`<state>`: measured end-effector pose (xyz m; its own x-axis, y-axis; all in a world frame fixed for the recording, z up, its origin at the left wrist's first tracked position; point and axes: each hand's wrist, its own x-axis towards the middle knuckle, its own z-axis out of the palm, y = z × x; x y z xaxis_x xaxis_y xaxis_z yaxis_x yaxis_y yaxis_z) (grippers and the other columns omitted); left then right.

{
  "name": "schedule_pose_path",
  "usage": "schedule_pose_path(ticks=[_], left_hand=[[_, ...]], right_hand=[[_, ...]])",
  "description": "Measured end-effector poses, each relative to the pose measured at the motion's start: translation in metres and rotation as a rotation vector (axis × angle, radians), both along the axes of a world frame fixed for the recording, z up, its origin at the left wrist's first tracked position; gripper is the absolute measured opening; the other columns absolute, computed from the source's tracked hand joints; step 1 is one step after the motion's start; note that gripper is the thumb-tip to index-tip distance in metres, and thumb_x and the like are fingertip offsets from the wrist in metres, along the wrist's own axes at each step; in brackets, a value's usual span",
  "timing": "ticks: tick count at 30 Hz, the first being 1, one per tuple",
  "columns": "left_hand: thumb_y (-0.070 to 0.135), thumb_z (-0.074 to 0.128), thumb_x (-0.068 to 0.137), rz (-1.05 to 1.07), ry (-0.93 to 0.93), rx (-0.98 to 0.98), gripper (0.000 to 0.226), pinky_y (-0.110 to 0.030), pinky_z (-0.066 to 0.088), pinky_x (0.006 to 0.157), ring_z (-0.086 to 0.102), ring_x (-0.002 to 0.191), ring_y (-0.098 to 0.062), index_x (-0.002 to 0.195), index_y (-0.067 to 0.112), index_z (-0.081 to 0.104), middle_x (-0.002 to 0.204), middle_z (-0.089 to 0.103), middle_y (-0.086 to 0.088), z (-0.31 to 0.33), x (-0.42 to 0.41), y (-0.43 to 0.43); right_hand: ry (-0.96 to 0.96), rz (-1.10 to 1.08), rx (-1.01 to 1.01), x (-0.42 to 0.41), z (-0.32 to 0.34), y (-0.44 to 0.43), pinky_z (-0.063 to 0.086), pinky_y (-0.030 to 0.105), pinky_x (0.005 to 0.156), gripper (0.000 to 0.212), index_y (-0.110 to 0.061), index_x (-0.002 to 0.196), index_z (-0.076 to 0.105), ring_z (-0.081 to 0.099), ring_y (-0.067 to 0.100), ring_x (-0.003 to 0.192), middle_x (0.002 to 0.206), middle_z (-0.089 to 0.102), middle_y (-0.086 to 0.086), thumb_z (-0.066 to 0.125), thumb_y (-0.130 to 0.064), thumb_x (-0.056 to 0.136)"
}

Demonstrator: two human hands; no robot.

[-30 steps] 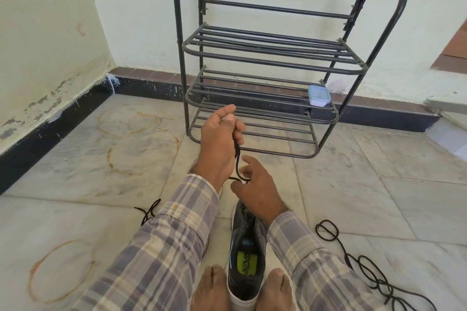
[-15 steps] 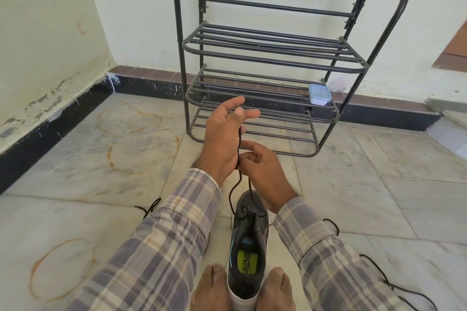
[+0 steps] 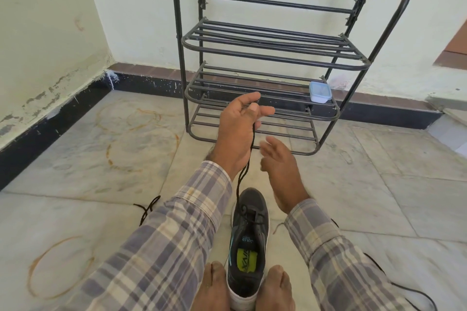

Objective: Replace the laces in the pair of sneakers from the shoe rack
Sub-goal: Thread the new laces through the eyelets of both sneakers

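A dark grey sneaker [image 3: 250, 240] stands on the floor, clamped between my two bare feet, its toe pointing away from me. A black lace [image 3: 246, 171] rises taut from its lower eyelets to my left hand [image 3: 237, 131], which pinches the lace's upper end between thumb and fingers well above the shoe. My right hand [image 3: 280, 166] hovers just right of the lace with relaxed fingers, holding nothing.
A black metal shoe rack [image 3: 273, 58] stands against the wall ahead, with a small lidded plastic box [image 3: 320, 91] on its middle shelf. Loose black laces lie on the floor beside my left sleeve [image 3: 147, 209] and at the far right [image 3: 409, 290].
My left hand has lifted the lace higher, drawing it taut through the shoe. My right hand has let go of the lace and opened, moving slightly right.
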<state>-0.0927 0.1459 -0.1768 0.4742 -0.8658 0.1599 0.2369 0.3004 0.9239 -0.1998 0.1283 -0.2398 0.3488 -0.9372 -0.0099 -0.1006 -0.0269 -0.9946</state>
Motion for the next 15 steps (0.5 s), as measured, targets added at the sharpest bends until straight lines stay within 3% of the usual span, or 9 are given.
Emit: schedule_pose_path(ticks=[3, 7, 9, 12, 15], left_hand=[[0.011, 0.046, 0.103, -0.026, -0.035, 0.031, 0.024, -0.030, 0.053, 0.092, 0.069, 0.103, -0.017, 0.121, 0.018, 0.059, 0.094, 0.077, -0.003, -0.003, -0.006, -0.003], [0.009, 0.047, 0.103, -0.008, -0.039, 0.009, 0.021, -0.033, 0.052, 0.091, 0.069, 0.095, -0.013, 0.118, 0.017, 0.059, 0.091, 0.077, -0.004, -0.001, 0.002, -0.007], [0.009, 0.046, 0.103, 0.012, -0.052, 0.001, 0.021, -0.033, 0.049, 0.090, 0.067, 0.091, -0.010, 0.118, 0.016, 0.058, 0.091, 0.076, -0.003, -0.001, 0.008, -0.009], [0.009, 0.045, 0.103, 0.036, -0.063, 0.013, 0.022, -0.035, 0.048, 0.096, 0.067, 0.100, -0.013, 0.119, 0.016, 0.058, 0.089, 0.075, 0.001, -0.005, 0.009, -0.010], [0.009, 0.045, 0.103, 0.055, -0.074, 0.036, 0.023, -0.031, 0.048, 0.092, 0.066, 0.099, -0.009, 0.121, 0.015, 0.058, 0.088, 0.075, 0.004, -0.010, 0.007, -0.010]], right_hand=[[-0.194, 0.233, 0.107, 0.013, 0.014, -0.002, 0.050, 0.040, 0.084, 0.054, -0.009, 0.127, 0.058, 0.062, 0.026, 0.093, 0.099, 0.066, 0.015, 0.053, -0.001, 0.075], [-0.107, 0.166, 0.125, 0.004, 0.015, -0.006, 0.051, 0.035, 0.064, 0.012, -0.005, 0.097, 0.068, 0.048, 0.019, 0.058, 0.060, 0.048, 0.002, 0.056, -0.004, 0.095], [-0.039, 0.072, 0.068, -0.009, 0.010, -0.019, 0.051, 0.033, 0.060, 0.016, -0.006, 0.093, 0.069, 0.044, 0.015, 0.053, 0.057, 0.042, -0.001, 0.057, -0.015, 0.099], [0.101, -0.124, -0.117, -0.029, 0.008, -0.044, 0.049, 0.034, 0.062, 0.020, -0.008, 0.087, 0.068, 0.049, 0.017, 0.054, 0.057, 0.050, 0.002, 0.054, -0.015, 0.100], [0.411, -0.285, -0.425, -0.050, 0.009, -0.070, 0.041, 0.031, 0.064, 0.020, -0.004, 0.085, 0.063, 0.054, 0.023, 0.069, 0.073, 0.061, 0.008, 0.053, -0.014, 0.099]])
